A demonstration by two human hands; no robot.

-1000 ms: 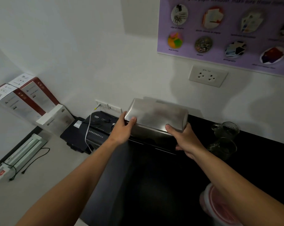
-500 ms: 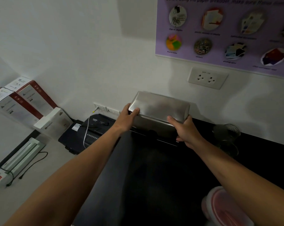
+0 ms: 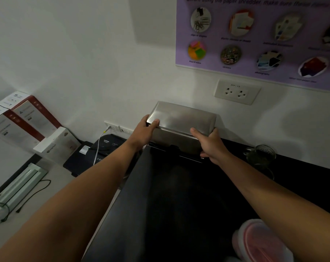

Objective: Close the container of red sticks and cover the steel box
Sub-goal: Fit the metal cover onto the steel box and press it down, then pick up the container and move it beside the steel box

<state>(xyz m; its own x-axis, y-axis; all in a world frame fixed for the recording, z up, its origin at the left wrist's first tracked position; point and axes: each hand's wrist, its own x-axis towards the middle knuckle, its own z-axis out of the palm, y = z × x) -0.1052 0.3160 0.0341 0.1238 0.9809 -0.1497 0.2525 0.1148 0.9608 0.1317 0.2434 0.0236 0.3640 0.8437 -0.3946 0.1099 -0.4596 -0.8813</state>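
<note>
A rectangular steel lid [image 3: 183,116] sits on top of the steel box [image 3: 174,138] at the far edge of the black counter, against the wall. My left hand [image 3: 144,132] grips the lid's left end, thumb on top. My right hand [image 3: 209,145] holds the right end of the lid and box, thumb on the lid's front edge. Near the bottom right, partly behind my right forearm, stands the round clear container of red sticks [image 3: 260,242] with its lid on.
The black counter [image 3: 175,201] runs from the wall toward me. Clear glass jars [image 3: 260,155] stand right of the box. Left and lower are a black shredder [image 3: 105,146] with a white cable, cartons [image 3: 26,120], a white box [image 3: 56,143] and a laminator [image 3: 18,188]. A wall socket [image 3: 236,91] is above.
Both hands moved the steel lid away from me and down onto the steel box by the wall; the lid now lies flatter.
</note>
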